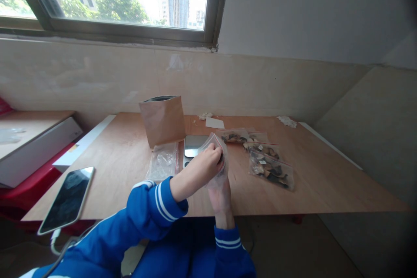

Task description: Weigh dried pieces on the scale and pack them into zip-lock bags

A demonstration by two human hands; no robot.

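Observation:
A clear zip bag (221, 177) with a red seal line is held up over the middle of the table. My left hand (211, 158) is closed at the mouth of this bag, its fingers partly inside; what they grip is hidden. From below and behind, my right hand (220, 197) supports the bag, its fingers mostly covered by the plastic. Just behind my left hand lies a small scale (192, 144), partly hidden by the bag. A stack of flat clear zip bags (163, 161) rests left of it.
An open brown paper pouch (163, 119) stands at the back left. Several zip bags with dark and tan dried pieces (271, 170) lie to the right. A phone (68, 200) with a cable overhangs the left front edge. A white card (214, 123) lies near the wall.

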